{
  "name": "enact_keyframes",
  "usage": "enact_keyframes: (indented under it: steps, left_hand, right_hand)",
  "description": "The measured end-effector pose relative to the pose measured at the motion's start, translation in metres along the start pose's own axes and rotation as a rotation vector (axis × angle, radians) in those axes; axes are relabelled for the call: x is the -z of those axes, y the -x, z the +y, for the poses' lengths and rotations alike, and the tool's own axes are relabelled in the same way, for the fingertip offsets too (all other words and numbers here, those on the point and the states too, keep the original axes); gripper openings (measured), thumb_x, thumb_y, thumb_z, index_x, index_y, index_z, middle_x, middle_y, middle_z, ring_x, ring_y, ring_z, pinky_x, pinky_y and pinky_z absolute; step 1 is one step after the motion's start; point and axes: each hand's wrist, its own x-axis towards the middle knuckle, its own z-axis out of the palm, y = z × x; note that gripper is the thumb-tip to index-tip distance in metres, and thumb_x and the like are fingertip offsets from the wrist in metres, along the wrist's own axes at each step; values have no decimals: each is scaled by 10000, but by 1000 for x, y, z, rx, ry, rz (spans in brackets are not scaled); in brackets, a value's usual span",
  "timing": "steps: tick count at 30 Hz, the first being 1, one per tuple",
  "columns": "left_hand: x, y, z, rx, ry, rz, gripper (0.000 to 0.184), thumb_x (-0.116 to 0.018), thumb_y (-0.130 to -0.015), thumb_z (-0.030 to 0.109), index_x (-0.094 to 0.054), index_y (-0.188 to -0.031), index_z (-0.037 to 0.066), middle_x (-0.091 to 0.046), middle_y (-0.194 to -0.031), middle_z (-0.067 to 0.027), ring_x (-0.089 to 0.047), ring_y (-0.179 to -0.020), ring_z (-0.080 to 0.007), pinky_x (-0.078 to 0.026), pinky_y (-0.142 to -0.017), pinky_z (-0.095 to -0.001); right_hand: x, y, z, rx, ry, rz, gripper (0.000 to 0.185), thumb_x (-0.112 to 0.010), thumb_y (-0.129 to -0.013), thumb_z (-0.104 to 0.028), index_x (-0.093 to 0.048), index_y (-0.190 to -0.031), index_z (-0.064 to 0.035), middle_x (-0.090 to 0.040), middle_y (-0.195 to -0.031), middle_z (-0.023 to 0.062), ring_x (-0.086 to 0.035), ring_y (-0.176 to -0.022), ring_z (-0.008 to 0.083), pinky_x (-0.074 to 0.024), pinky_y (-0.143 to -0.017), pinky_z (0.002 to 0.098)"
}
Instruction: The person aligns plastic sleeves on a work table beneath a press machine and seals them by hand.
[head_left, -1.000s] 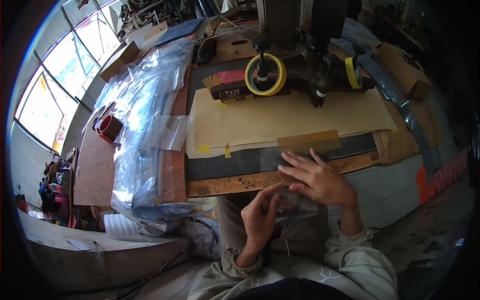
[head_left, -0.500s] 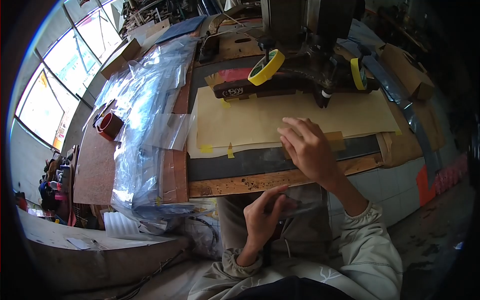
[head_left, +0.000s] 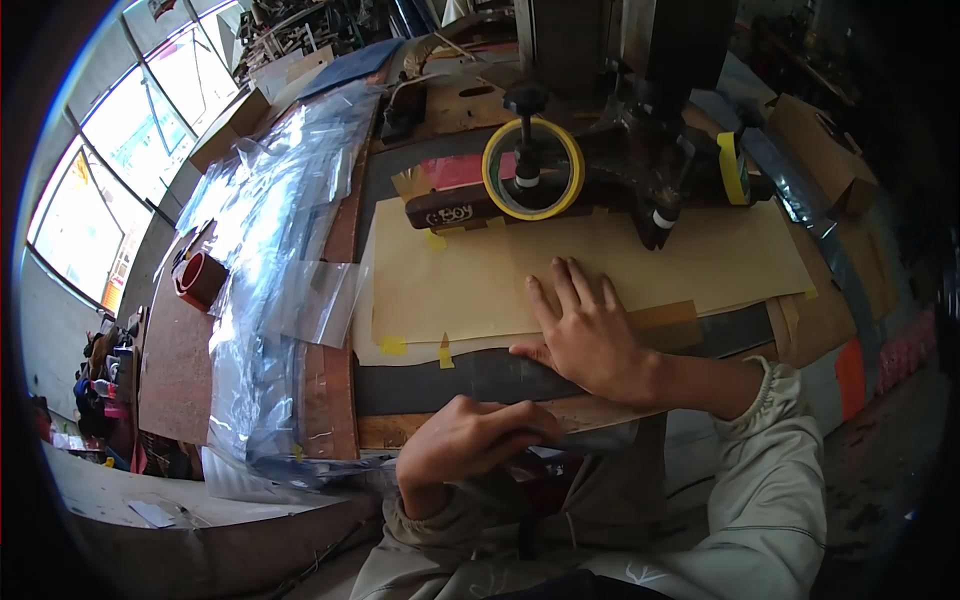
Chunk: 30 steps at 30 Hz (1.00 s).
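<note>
Right hand has come down — flat on tan paper.

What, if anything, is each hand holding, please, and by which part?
The left hand seems to hold a clear plastic piece by its left end; the grip is hidden. The right hand, flat on the tan sheet, holds nothing.

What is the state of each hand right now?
Left hand: curled; whether it grips anything cannot be told.
Right hand: open, palm down over the tan paper sheet.
</note>
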Motion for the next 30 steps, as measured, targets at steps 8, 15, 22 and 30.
enact_keyframes:
  steps: [8, 15, 22, 30]
  left_hand:
    - [-10, 2, -9, -68, -52, 65, 195, -690, -834, 96, -671, -1027, 109, -718, -907, -52, -700, -758, -227, -564, -641, -329]
    - [-12, 4, -12, -79, -24, 55, 210, -689, -837, 95, -666, -1046, 96, -714, -885, -43, -692, -712, -220, -556, -618, -335]
    - [-13, 4, -9, -15, 22, 89, 206, -682, -865, 114, -654, -1068, 94, -686, -859, -42, -688, -701, -222, -568, -591, -320]
    - [-12, 3, -5, 42, -36, 142, 224, -693, -856, 99, -646, -1072, 62, -691, -895, -46, -701, -731, -236, -584, -607, -327]
  right_hand:
    - [-2, 5, 3, 1, -16, 67, 725, -489, -908, -607, -572, -1294, 1, -532, -1284, 346, -504, -1251, 414, -418, -984, 586]
    - [5, 5, 5, 1, -22, 17, 715, -509, -914, -576, -543, -1323, 9, -498, -1321, 310, -488, -1258, 419, -421, -1016, 554]
    - [4, 4, 7, 5, -28, 7, 711, -507, -918, -572, -537, -1330, 7, -507, -1320, 300, -481, -1270, 414, -410, -1027, 548]
    - [-9, -6, 17, 17, -62, 83, 709, -479, -931, -588, -565, -1303, 9, -519, -1307, 330, -505, -1252, 403, -403, -1022, 554]
